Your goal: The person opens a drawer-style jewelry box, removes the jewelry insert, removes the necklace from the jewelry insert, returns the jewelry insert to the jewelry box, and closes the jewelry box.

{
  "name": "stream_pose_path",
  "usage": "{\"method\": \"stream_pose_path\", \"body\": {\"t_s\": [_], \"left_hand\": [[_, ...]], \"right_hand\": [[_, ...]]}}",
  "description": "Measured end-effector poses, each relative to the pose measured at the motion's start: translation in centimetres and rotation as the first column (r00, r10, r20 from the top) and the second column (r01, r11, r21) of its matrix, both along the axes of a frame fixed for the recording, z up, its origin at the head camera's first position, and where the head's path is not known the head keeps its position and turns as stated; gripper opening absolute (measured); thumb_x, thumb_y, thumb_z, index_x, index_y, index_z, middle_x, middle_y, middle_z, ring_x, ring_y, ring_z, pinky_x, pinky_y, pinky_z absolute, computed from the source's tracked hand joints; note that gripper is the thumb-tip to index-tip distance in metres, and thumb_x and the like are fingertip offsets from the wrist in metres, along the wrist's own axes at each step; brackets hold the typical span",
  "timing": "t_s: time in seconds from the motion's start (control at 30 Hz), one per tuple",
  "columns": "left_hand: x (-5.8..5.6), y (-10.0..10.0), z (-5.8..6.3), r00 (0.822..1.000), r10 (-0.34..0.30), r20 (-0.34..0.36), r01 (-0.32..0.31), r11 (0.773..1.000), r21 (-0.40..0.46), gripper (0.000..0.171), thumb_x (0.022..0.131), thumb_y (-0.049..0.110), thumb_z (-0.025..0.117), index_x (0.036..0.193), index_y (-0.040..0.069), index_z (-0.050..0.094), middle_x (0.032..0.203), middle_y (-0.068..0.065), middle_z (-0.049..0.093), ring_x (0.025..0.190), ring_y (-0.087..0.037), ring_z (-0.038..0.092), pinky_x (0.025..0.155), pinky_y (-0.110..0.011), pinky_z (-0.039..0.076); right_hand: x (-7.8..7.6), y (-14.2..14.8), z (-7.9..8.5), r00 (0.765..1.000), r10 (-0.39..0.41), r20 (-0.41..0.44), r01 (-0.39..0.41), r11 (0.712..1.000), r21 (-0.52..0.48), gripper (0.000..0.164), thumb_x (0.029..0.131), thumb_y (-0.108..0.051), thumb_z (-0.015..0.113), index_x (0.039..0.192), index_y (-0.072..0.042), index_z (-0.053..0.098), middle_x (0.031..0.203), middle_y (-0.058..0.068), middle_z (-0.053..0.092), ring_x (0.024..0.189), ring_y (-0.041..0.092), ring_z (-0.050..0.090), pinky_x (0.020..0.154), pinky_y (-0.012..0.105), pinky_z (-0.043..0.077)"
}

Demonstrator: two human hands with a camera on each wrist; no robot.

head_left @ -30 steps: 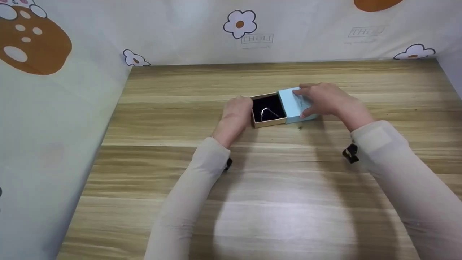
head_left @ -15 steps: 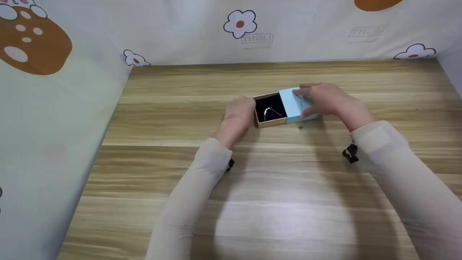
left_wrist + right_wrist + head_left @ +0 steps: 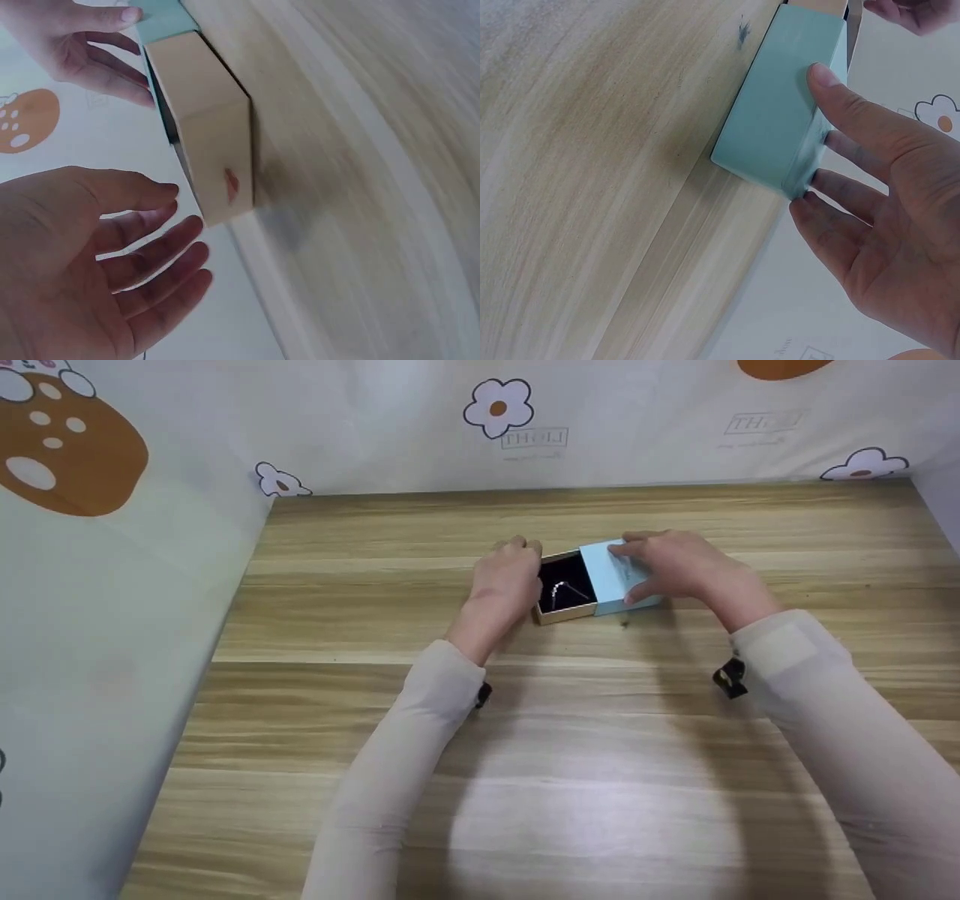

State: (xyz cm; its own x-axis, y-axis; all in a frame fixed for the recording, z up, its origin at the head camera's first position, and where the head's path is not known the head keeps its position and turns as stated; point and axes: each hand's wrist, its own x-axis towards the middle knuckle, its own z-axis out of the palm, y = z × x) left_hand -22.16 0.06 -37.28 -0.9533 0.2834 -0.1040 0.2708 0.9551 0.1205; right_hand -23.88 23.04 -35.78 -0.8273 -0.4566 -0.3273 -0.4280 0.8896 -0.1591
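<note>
Drawer (image 3: 568, 615), pointing left, slid deeper into sleeve (image 3: 602, 571), long axis sideways; left fingers (image 3: 156, 251) apart, right fingers (image 3: 829, 235) clamping sleeve.

The box sleeve (image 3: 769, 112) and drawer (image 3: 217, 150) look smooth, matt card, the chain (image 3: 557, 587) shiny metal.

Head: looks forward and down from above across the tabletop (image 3: 600, 720).
Left wrist: looks closely, tilted, at the tan drawer (image 3: 217, 157).
Right wrist: closely faces the blue cover (image 3: 776, 105), tilted.
Wrist overlap: drawer meets cover.

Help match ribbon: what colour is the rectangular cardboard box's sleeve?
Pale blue-green sleeve; best in right wrist view.
</note>
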Motion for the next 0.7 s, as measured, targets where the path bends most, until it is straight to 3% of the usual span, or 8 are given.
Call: {"method": "stream_pose_path", "body": {"t_s": [0.23, 0.7], "left_hand": [[-0.1, 1.6, 0.3, 0.996, -0.066, 0.053, 0.063, 0.996, 0.057, 0.035, 0.098, 0.024, 0.062, 0.129, 0.009, 0.058, 0.132, -0.007, 0.058, 0.121, -0.023, 0.057, 0.096, -0.037, 0.056], [-0.5, 3.1, -0.8, 0.989, -0.106, 0.098, 0.106, 0.994, 0.012, 0.057, 0.092, 0.032, 0.072, 0.138, 0.004, 0.053, 0.135, -0.011, 0.056, 0.123, -0.024, 0.057, 0.104, -0.035, 0.052]], "right_hand": [[0.0, 0.0, 0.1, 1.000, -0.011, 0.004, 0.011, 1.000, -0.008, 0.078, 0.083, -0.030, 0.081, 0.149, -0.009, 0.045, 0.156, 0.026, 0.037, 0.136, 0.050, 0.043, 0.111, 0.062, 0.039], [-0.1, 0.1, 0.0, 1.000, -0.011, 0.002, 0.011, 1.000, -0.009, 0.078, 0.083, -0.030, 0.081, 0.149, -0.009, 0.045, 0.156, 0.026, 0.037, 0.136, 0.051, 0.042, 0.112, 0.061, 0.039]]}}
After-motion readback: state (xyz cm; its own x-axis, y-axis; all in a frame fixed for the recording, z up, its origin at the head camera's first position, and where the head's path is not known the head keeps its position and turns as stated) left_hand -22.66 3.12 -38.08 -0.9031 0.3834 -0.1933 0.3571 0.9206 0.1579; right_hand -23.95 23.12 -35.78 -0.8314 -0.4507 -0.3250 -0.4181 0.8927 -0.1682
